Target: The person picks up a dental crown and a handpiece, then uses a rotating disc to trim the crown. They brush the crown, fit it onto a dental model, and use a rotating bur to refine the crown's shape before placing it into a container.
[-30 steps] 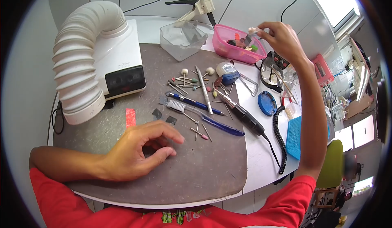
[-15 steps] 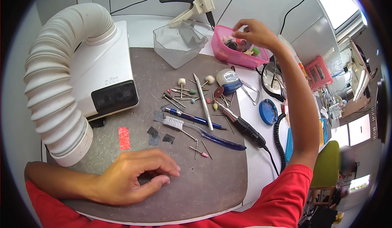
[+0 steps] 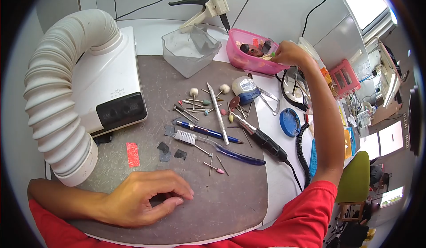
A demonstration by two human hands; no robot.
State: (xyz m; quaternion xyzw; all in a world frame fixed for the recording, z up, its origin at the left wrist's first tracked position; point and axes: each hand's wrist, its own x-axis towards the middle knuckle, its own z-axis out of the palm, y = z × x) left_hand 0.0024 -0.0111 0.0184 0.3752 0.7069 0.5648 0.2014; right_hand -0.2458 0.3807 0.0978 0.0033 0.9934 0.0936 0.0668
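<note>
My left hand (image 3: 148, 197) rests on the grey mat (image 3: 230, 190), its fingers curled with a gap between thumb and fingertips and nothing in them. Just above it lies a red strip (image 3: 132, 154). My right hand (image 3: 288, 53) is at the right end of the pink container (image 3: 250, 63), which holds small mixed pieces. Its fingers point down into the container, and their tips are hidden. Nearer the mat's middle lie a toothbrush (image 3: 235, 154), a blue pen (image 3: 204, 131), a pointed metal stick (image 3: 218, 115) and several small rotary bits.
A white machine (image 3: 111, 79) with a ribbed hose (image 3: 51, 92) stands at left. Behind the mat is a clear tray (image 3: 188, 55). A black handpiece (image 3: 268, 144), a blue round lid (image 3: 290, 122) and a blue-and-white bottle (image 3: 246, 89) are at right.
My right hand has moved right and down, from above the pink container's middle to its right end. My left hand keeps its pose. The view has shifted slightly.
</note>
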